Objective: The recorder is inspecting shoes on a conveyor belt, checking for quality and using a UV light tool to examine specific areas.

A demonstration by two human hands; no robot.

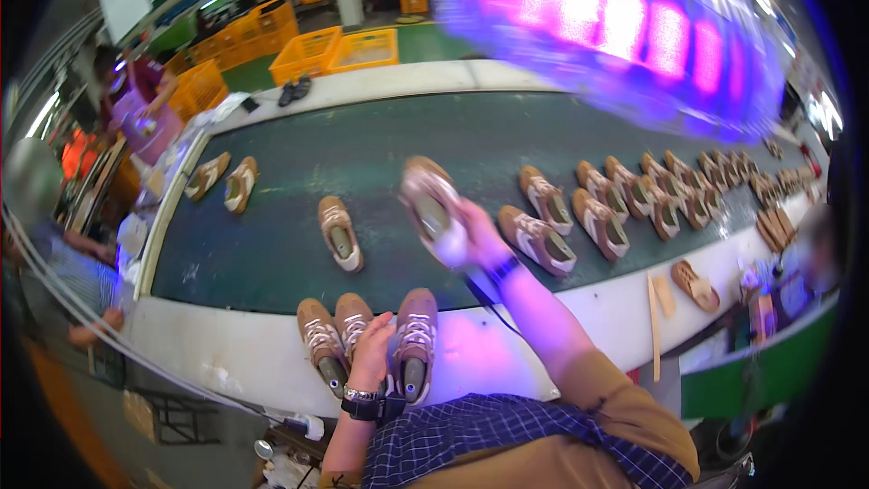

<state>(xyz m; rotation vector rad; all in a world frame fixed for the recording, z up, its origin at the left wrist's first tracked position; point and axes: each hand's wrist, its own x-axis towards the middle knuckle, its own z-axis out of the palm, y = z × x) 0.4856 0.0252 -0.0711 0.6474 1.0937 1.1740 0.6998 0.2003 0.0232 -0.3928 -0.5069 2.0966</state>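
Observation:
My right hand (480, 234) is closed on the heel end of a tan and white sneaker (427, 188), held over the dark green conveyor belt (389, 127); the sneaker is slightly blurred. At the near white ledge, three similar sneakers stand side by side: a left one (319, 337), a middle one (350, 315) and a right one (416, 330). My left hand (369, 355) is closed around the back of the middle sneaker and hides its heel. Farther along, a single sneaker (339, 234) lies on the belt to the left of the held one.
Several sneakers (600, 222) line the belt on the right, and a pair (240, 186) lies far left. A glowing pink-violet lamp (625, 27) hangs above. A brown sandal-like shoe piece (695, 285) is on the right ledge. Yellow crates (362, 50) stand beyond. People work at both sides.

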